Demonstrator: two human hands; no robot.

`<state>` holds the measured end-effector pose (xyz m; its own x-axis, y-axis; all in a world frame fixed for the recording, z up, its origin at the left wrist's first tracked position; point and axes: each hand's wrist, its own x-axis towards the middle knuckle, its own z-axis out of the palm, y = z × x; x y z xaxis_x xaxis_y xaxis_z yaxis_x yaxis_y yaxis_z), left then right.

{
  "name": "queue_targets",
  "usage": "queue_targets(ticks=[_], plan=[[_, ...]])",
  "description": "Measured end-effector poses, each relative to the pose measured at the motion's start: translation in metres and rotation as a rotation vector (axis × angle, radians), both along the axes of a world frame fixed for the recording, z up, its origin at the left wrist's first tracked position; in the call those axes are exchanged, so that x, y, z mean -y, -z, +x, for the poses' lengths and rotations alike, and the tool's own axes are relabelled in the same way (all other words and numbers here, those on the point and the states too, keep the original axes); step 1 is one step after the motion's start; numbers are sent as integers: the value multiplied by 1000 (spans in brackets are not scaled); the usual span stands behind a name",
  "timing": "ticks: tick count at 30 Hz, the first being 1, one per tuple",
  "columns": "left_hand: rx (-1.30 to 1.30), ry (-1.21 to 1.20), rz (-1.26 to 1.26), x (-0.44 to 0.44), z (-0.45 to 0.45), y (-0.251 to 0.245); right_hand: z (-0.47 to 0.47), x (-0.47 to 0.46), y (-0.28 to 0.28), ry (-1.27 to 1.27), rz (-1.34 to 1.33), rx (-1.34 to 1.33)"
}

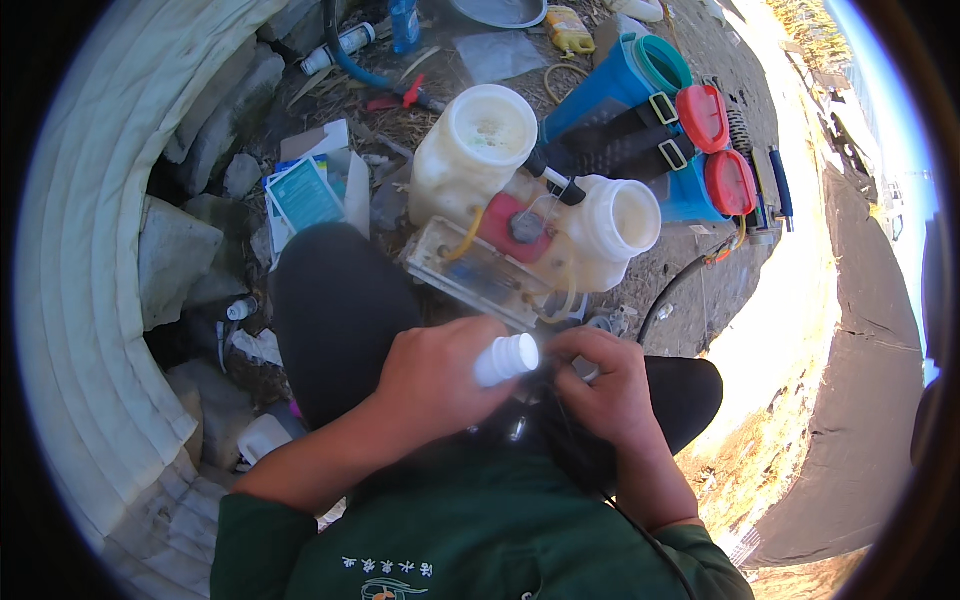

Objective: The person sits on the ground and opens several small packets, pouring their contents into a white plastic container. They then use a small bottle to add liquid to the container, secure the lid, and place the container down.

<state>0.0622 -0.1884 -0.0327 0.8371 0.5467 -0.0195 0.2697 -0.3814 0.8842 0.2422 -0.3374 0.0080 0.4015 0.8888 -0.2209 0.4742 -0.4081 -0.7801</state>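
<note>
My left hand [442,371] is closed around a small white plastic bottle [504,360], its threaded neck tilted to the right. A pale white face shows at the bottle's mouth; whether that is a seal or an opening I cannot tell. Just right of the neck, my right hand [611,382] has thumb and forefinger bent around a small whitish round piece [585,368], possibly a cap, largely hidden by the fingers. Beyond both hands stand two cloudy white plastic tanks [442,169] with open round mouths, joined by a frame with yellow hoses [466,234].
Blue containers [600,82] with red lids [705,118] and black straps lie at the upper right. Printed packets [306,193] and a white carton sit left of the tanks. Rocks [176,259] line the left side. A black hose [671,289] runs along the ground at right.
</note>
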Motion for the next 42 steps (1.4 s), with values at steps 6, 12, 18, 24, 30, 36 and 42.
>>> queue_targets(ticks=[6,12,18,24,30,36,42], plan=[[-37,92,54,1,1,1,-5,-15,-19,-106,275,-18],[-53,303,-54,-2,-4,3,15,-15,-16,-325,249,-147],[-54,507,-250,-7,-6,5,29,-20,-20,-544,305,-139],[-57,588,-377,-11,-7,3,30,-29,-21,-655,322,-158],[-40,596,-429,-13,-9,3,28,-31,-20,-725,365,-78],[-15,460,-370,-11,-8,3,20,-27,-18,-514,262,-100],[-103,330,-455,-12,0,-1,-1,-14,-2,-86,389,-531]])
